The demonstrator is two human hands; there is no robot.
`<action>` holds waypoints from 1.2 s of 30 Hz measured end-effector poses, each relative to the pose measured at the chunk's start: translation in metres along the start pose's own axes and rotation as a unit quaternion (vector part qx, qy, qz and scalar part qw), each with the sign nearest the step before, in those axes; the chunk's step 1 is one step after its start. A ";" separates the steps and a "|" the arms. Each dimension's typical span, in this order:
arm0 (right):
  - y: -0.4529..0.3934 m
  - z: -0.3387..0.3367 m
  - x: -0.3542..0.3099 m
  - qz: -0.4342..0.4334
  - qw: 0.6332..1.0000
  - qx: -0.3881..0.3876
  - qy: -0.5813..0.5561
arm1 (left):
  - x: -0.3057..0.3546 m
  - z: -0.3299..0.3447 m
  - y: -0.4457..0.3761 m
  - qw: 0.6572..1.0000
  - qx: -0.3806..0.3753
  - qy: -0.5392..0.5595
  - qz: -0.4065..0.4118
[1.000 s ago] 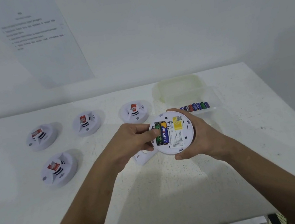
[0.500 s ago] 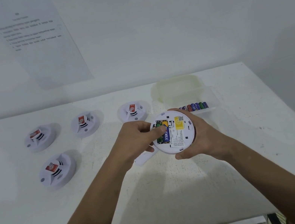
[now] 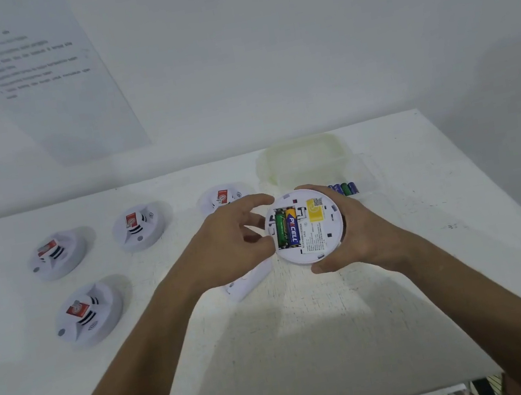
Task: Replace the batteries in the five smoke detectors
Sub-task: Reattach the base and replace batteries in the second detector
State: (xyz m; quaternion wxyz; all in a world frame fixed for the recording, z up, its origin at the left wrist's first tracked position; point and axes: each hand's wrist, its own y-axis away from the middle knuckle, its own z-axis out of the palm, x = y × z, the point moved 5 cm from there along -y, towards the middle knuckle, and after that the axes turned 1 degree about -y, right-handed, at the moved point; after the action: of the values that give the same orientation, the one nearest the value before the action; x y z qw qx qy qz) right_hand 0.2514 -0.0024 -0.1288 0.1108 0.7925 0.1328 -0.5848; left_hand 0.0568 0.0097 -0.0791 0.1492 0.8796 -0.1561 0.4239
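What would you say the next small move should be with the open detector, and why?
Probably pick up the white cover lying on the table and close the back. The detector held by the right hand already shows a green battery and a blue-yellow one seated side by side, and the left hand hovers beside it, holding nothing.

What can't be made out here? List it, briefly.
All from the head view:
- White cover piece on the table: mostly hidden by the left hand.
- Third round white smoke detector in the back row: partly covered by the same hand.
- Row of coloured spare batteries: partly hidden by the right hand and the round white detector it holds; count unclear.
- Printed paper sheet on the wall: text too blurred to read.
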 end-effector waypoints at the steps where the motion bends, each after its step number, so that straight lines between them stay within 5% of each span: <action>1: -0.001 0.000 0.000 0.005 1.000 -0.001 0.001 | 0.001 0.000 -0.001 1.000 0.001 0.005 0.001; 9: -0.002 -0.005 0.001 0.003 0.999 -0.008 -0.035 | -0.021 -0.002 -0.009 0.995 0.046 0.081 -0.027; 13: -0.003 -0.004 0.002 0.004 0.999 -0.003 -0.042 | -0.071 -0.005 -0.011 0.972 0.040 -0.200 -0.116; 16: -0.004 -0.007 0.003 0.004 0.999 0.000 -0.048 | -0.108 0.010 -0.004 0.947 -0.028 -0.270 -0.170; 29: -0.016 -0.002 0.004 -0.003 0.999 -0.012 -0.050 | -0.123 0.016 0.010 0.965 0.044 -0.250 -0.062; 36: -0.021 0.006 -0.003 -0.009 0.998 -0.023 -0.059 | -0.079 -0.044 0.028 0.959 0.206 -0.196 -0.006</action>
State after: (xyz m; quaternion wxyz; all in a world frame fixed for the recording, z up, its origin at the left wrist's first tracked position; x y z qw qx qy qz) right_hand 0.2377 0.0152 -0.1282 0.1313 0.7526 0.1470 -0.6283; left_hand -0.0320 0.0135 -0.1113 -0.0662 0.9580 -0.0862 0.2656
